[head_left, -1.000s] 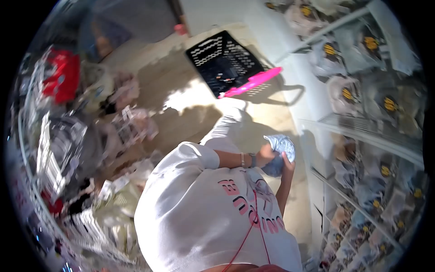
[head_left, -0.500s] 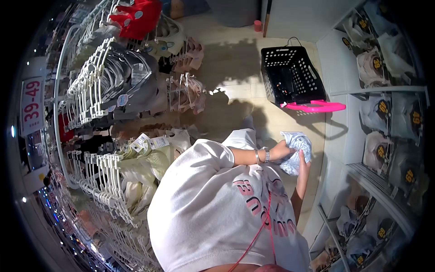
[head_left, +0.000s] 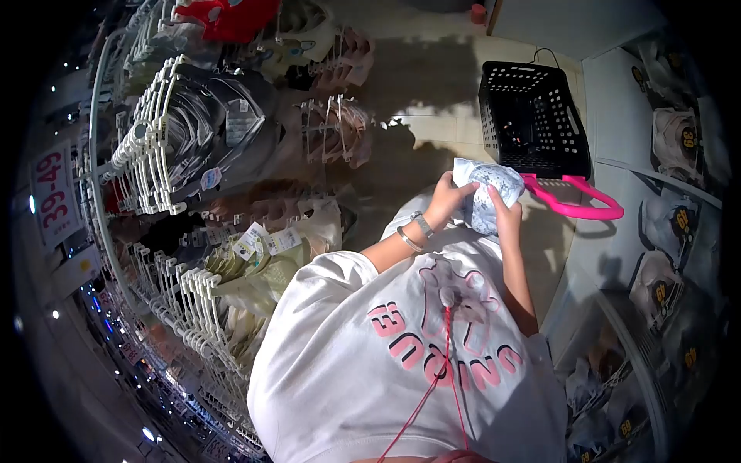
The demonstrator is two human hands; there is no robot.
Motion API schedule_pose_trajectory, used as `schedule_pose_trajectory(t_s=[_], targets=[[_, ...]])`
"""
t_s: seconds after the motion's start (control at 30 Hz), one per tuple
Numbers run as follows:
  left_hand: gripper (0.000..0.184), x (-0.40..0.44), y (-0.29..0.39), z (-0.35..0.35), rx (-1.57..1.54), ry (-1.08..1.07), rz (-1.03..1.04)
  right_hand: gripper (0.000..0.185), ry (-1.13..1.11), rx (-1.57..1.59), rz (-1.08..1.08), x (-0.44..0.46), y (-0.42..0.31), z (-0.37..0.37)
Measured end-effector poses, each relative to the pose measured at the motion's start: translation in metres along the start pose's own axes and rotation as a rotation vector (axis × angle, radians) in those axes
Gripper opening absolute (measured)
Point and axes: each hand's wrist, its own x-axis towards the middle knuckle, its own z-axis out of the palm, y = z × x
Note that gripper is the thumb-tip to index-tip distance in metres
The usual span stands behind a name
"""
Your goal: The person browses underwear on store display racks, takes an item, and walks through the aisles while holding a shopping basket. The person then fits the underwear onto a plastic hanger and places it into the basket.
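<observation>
A small pale blue and white patterned cloth bundle [head_left: 485, 189], perhaps in clear plastic, is held in front of my waist. My left hand [head_left: 448, 199], with a watch and a bangle at the wrist, grips its left side with the thumb on top. On the right side my right hand [head_left: 505, 216] holds it, thumb laid over the upper face. Fingers underneath are hidden by the bundle. Just beyond it on the floor stands a black shopping basket [head_left: 532, 116] with a pink handle [head_left: 579, 202].
To the left, a rack holds bras on white hangers [head_left: 158, 135], including grey bras [head_left: 231, 116] and pale green ones [head_left: 266, 270]. A price sign [head_left: 54, 193] reads 39-49. Shelving on the right displays bras with price tags [head_left: 679, 224]. Pale floor [head_left: 432, 123] runs between them.
Both hands have raised the bundle and shifted it slightly left. It has turned to show more of its patterned face, and both thumbs now lie on top. The view has shifted too.
</observation>
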Motion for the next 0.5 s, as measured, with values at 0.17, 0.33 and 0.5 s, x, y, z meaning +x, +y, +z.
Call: schedule_pose_trajectory(t_s=[0.17,0.33,0.5], targets=[[0.037,0.016,-0.009,-0.022,-0.019,0.195,0.205,0.035,-0.063,-0.025,-0.003,0.015,-0.007,0.0],[0.018,-0.035,0.095,0.0,-0.073,0.277,0.514,0.035,-0.156,-0.096,-0.096,0.029,-0.044,-0.02],[0.026,-0.143,0.215,0.04,0.421,0.395,1.527,0.033,-0.338,-0.12,0.058,0.032,-0.085,-0.056]])
